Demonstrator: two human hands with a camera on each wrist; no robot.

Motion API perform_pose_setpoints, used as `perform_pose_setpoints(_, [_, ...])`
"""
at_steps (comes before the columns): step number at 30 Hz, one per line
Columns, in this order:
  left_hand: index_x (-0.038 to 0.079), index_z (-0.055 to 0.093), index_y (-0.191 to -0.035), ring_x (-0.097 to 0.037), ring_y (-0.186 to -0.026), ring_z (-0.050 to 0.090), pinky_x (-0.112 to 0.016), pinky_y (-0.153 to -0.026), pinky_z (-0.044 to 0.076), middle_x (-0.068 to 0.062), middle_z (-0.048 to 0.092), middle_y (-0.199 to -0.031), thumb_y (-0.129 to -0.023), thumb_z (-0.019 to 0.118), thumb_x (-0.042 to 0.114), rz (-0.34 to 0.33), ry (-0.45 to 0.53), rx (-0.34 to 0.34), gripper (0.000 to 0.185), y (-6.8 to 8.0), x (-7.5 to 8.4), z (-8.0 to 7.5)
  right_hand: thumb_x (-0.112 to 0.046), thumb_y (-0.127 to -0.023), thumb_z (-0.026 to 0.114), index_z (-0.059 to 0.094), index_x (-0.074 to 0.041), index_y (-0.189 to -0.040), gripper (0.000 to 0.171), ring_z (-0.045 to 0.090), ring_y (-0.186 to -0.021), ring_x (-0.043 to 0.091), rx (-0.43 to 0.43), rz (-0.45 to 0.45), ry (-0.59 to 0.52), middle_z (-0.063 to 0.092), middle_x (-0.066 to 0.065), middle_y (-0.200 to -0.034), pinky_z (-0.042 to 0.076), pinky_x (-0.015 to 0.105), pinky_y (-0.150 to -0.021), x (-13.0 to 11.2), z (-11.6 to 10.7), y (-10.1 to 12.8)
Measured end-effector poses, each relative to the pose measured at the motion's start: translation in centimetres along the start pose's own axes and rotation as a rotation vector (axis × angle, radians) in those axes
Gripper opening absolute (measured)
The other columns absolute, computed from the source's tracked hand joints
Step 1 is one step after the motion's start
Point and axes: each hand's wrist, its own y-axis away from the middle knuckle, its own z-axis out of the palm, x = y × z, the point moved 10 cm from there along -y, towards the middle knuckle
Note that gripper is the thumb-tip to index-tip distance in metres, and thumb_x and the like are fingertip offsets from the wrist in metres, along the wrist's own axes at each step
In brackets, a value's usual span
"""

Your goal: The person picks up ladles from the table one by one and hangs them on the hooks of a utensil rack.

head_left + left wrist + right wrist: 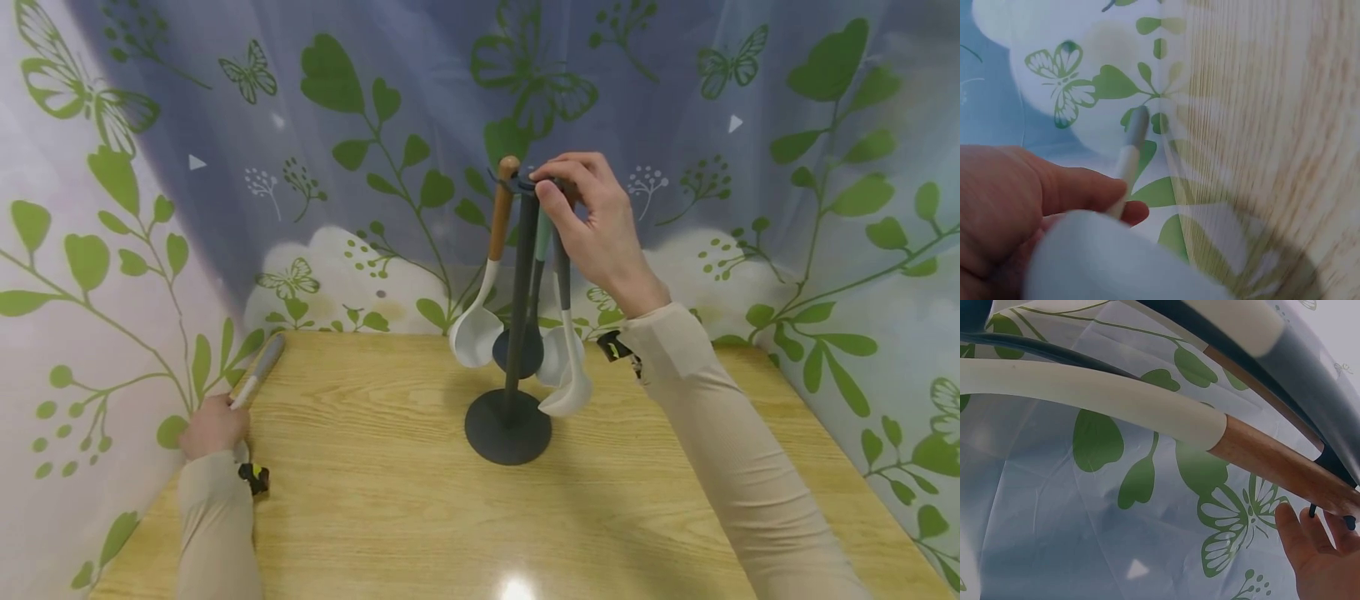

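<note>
At the table's left edge my left hand (213, 427) grips a ladle (258, 371) by its white shank, the grey handle end pointing away. Its white bowl (1116, 262) looms large in the left wrist view. My right hand (596, 225) holds the top of a dark utensil stand (517, 292), thumb and fingertips at the hook ring. From the hooks hang a white ladle with a wooden handle (500, 221), a dark utensil with a green handle (518, 354), a white ladle with a grey handle (572, 390) and a white utensil (553, 357) partly hidden behind.
The stand's round base (508, 437) rests on the light wooden table (360, 500). A patterned curtain (420, 125) with leaves and butterflies closes off the back and both sides. Close to my left hand, the curtain meets the table edge.
</note>
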Motion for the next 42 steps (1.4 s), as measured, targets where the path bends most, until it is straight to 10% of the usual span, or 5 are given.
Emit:
perform_pose_setpoints(16, [-0.001,0.058,-0.127,-0.050,-0.095,0.060,-0.052,-0.067,0.045,-0.030,0.062,-0.117,-0.100,0.043,0.049,-0.035,0.096,0.146,0.059,-0.1,0.2,-1.1,-0.060,-0.097,0.045,0.069,-0.012,-0.117,0.057,0.042,-0.079,0.009,0.006,-0.017,0.018,0.053,0.009,-0.124,0.034,0.028,-0.074,0.0,-0.1,-0.2])
perform_pose_setpoints(31, [0.001,0.069,-0.115,-0.040,-0.080,0.060,-0.038,-0.057,0.036,-0.027,0.068,-0.101,-0.099,0.053,0.044,-0.008,0.164,0.323,0.048,0.1,1.5,-2.5,-0.060,-0.096,0.046,0.068,-0.012,-0.117,0.057,0.042,-0.077,0.010,0.005,-0.014,0.027,0.053,0.010,-0.123,0.034,0.029,-0.074,0.0,-0.1,-0.3])
perform_pose_setpoints(42, [0.002,0.066,-0.125,-0.047,-0.097,0.062,-0.053,-0.076,0.045,-0.029,0.067,-0.112,-0.100,0.053,0.038,0.081,0.237,0.414,0.046,0.0,2.8,-3.2,-0.061,-0.096,0.046,0.069,-0.015,-0.117,0.056,0.042,-0.077,0.009,0.005,0.009,0.023,0.053,0.008,-0.124,0.033,0.029,-0.074,0.1,0.0,-0.2])
